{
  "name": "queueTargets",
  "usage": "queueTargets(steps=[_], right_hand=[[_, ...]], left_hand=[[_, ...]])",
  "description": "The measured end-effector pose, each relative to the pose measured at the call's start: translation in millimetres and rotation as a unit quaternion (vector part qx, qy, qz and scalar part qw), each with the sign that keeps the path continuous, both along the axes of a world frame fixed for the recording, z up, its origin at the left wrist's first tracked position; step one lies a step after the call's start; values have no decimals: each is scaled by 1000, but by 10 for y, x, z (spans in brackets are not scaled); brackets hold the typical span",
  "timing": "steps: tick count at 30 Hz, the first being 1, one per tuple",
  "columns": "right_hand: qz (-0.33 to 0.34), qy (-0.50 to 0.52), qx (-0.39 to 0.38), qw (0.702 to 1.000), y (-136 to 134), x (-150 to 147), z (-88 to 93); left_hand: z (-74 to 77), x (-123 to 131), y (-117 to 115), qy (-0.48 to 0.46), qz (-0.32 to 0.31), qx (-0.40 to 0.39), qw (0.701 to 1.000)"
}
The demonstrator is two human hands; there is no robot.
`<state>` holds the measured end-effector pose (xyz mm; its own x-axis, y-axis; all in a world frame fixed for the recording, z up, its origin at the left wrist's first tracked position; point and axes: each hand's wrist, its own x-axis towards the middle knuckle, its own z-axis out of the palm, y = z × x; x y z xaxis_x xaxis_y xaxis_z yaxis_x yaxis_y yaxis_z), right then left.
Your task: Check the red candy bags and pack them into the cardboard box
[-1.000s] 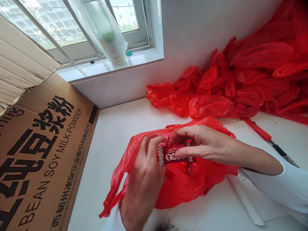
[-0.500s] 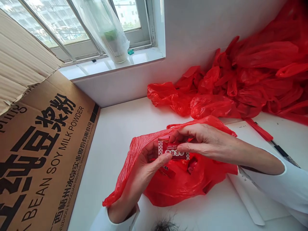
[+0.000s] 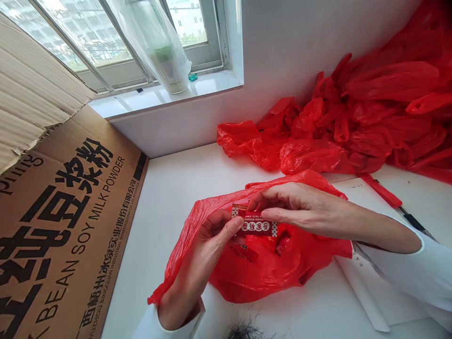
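A small red candy packet (image 3: 257, 227) with white lettering and dotted ends is held between my two hands. My left hand (image 3: 221, 230) pinches its left end with thumb and fingers. At its upper right edge, the thumb and fingers of my right hand (image 3: 286, 205) grip it too. Below lies an opened red plastic bag (image 3: 261, 278), whose edge drapes over my left wrist. Inside the bag are more red wrapped sweets (image 3: 282, 245), partly covered by my hands and the packet.
Many crumpled red plastic bags (image 3: 381, 108) are heaped against the wall at the right. A soy milk powder carton (image 3: 70, 226) stands at the left. A pen (image 3: 411, 219) and white paper (image 3: 384, 292) lie on the white table (image 3: 169, 188). A bagged glass (image 3: 173, 70) rests on the windowsill.
My left thumb has shifted slightly up and left on the packet, uncovering more of its lettering. Both hands still hold it over the bag.
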<state>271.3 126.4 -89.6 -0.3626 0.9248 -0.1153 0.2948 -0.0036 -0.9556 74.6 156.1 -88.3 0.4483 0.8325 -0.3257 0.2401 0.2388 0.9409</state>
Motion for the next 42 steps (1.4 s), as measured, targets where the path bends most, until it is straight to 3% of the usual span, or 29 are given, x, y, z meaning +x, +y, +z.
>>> queueTargets(steps=[5,13,19,28,35,42], right_hand=[[-4,-50,33,998,15,26,-27],[1,-46,31,998,12,29,-32],[17,-1,-22,1000,-7,6,-22],[26,37,-74,996,-46,-57,-153],[48,114,-128,984,-89,-144,-153],[27,70,-136,988,-89,-177,-52]], left_hand=[[-33,-23,26,20,-20,34,999],[-74,-48,56,31,-61,43,997],[-46,-27,73,-5,-58,18,998],[-126,20,66,-31,10,57,998],[-166,1,16,-7,-5,96,995],[-147,-37,14,-29,-48,120,991]])
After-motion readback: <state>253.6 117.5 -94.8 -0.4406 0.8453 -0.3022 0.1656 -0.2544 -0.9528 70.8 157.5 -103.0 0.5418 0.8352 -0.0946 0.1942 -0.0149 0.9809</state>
